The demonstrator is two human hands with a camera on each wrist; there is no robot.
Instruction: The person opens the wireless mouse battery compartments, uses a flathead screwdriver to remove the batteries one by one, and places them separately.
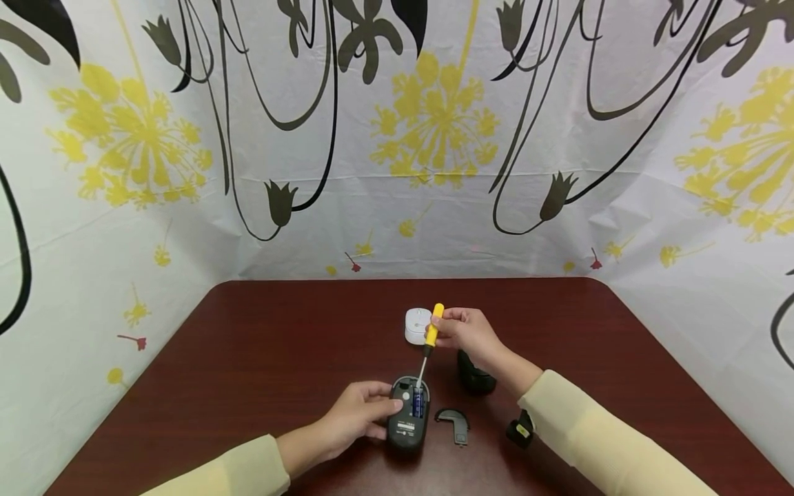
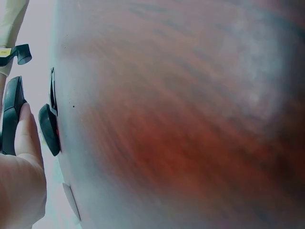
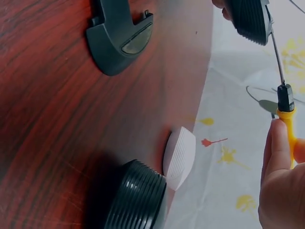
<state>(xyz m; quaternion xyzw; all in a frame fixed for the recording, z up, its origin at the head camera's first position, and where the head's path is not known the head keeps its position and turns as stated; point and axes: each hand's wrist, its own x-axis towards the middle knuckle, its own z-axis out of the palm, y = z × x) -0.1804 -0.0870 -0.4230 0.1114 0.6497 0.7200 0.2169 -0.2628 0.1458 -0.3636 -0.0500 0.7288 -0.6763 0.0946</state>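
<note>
Screwdriver pinched by right hand, mouse gripped by left, inside worktop's far edge; slip could get battery nicked

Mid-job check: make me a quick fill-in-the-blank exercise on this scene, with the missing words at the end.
1. The screwdriver in the right grip has a handle coloured ____.
2. The battery in the mouse, held by the left grip, is coloured ____.
3. In the head view, the cover lies to the ____ of the mouse.

Missing words: yellow; blue; right.
</note>
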